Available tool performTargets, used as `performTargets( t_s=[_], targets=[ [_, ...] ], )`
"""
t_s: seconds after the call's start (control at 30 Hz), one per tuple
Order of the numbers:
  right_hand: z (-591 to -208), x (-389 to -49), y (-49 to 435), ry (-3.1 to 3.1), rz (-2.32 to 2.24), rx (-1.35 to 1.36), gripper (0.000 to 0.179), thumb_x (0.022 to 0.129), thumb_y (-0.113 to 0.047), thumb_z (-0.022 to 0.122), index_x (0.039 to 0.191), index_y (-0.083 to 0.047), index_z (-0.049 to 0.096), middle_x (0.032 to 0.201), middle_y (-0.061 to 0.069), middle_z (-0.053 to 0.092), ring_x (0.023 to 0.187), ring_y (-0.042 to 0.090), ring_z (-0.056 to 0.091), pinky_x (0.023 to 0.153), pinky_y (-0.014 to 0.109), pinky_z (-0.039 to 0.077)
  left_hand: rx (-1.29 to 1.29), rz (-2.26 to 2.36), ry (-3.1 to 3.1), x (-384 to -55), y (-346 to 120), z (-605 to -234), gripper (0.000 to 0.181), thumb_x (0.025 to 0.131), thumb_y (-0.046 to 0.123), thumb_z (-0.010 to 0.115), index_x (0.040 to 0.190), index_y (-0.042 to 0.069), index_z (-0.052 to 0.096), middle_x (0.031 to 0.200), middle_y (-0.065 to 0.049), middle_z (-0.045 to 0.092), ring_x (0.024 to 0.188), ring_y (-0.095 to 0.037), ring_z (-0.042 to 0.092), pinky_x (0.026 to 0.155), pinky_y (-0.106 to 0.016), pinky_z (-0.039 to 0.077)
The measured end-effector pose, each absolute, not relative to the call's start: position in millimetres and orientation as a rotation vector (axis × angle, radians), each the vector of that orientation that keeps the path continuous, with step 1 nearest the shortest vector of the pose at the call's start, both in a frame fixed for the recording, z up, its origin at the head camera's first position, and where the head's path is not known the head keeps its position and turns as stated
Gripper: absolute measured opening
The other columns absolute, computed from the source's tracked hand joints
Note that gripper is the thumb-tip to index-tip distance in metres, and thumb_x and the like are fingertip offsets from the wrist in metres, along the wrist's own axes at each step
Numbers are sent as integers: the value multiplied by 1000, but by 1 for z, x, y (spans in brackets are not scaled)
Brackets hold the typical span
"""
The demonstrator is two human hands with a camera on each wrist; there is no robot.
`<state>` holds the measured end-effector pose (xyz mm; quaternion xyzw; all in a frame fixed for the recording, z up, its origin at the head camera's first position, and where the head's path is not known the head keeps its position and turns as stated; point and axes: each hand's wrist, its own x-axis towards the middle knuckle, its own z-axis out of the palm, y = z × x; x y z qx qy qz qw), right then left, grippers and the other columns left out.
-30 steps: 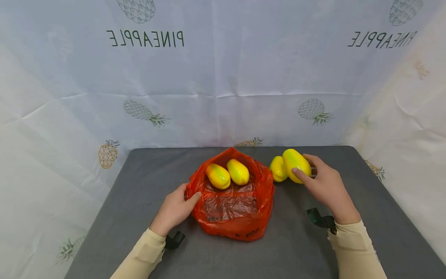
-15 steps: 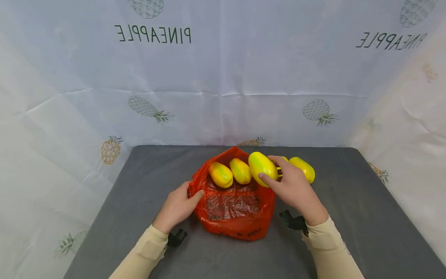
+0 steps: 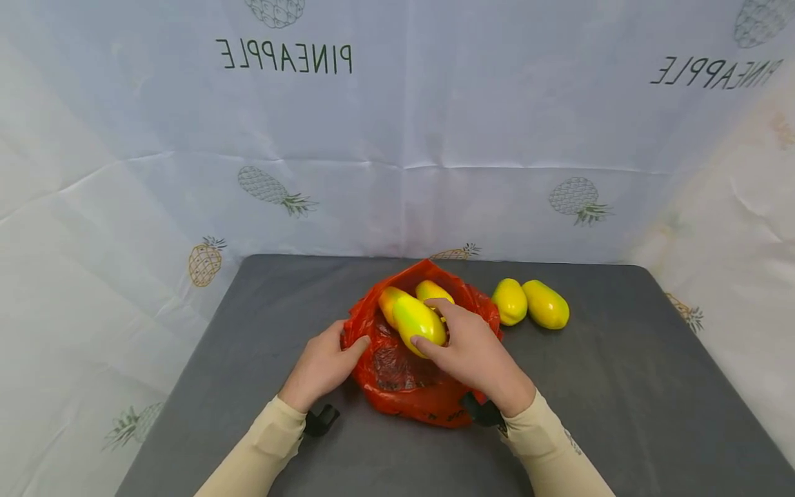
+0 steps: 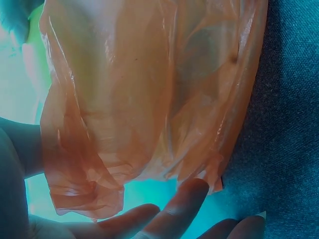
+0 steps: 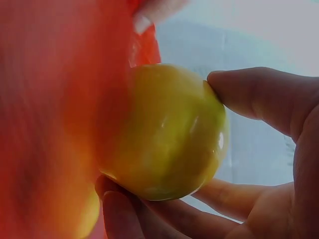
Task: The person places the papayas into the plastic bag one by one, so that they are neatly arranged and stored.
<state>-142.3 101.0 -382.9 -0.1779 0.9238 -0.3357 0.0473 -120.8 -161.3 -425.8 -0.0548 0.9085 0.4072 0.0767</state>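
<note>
Nearest, the left hand (image 3: 324, 362) grips the side of a crinkled, thin red plastic bag (image 3: 404, 404), thumb inside the open mouth and fingers outside. The right hand (image 3: 477, 351) grasps a glossy, oval yellow-green fruit (image 3: 417, 324) between thumb and fingers; it has just swung in from the right and now holds that fruit over the bag's opening. Behind it, two smooth yellow-orange oval fruits (image 3: 433, 290) lie in the bag (whether the held one touches either, I cannot tell). Farther right, two shiny yellow oval fruits (image 3: 546, 304) rest side by side on the dark grey table (image 3: 621, 386), before a pale pineapple-print curtain (image 3: 472, 124). The shift, I judge, puts the work at its third fruit: two bagged, one held at the mouth, two outside.
</note>
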Motion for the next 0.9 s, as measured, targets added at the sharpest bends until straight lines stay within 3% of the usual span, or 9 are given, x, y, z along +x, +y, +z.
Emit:
performTargets(
  t_s=[0.43, 0.9],
  targets=[
    [-401, -135, 71, 2786, -930, -654, 64, 93, -43, 83, 145, -12, 62, 121, -2, 75, 93, 13, 66, 89, 41, 57, -174, 1247, 2696, -120, -161, -425, 48, 104, 40, 69, 138, 8, 62, 101, -6, 72, 76, -19, 62, 69, -31, 54],
    [-414, -132, 61, 2725, -872, -730, 57, 93, -41, 82, 138, -13, 61, 108, -5, 70, 86, 11, 61, 82, 35, 56, -171, 1256, 2685, -122, -162, -427, 48, 105, 41, 67, 139, 8, 61, 103, -7, 72, 78, -19, 62, 70, -31, 54]
  ],
)
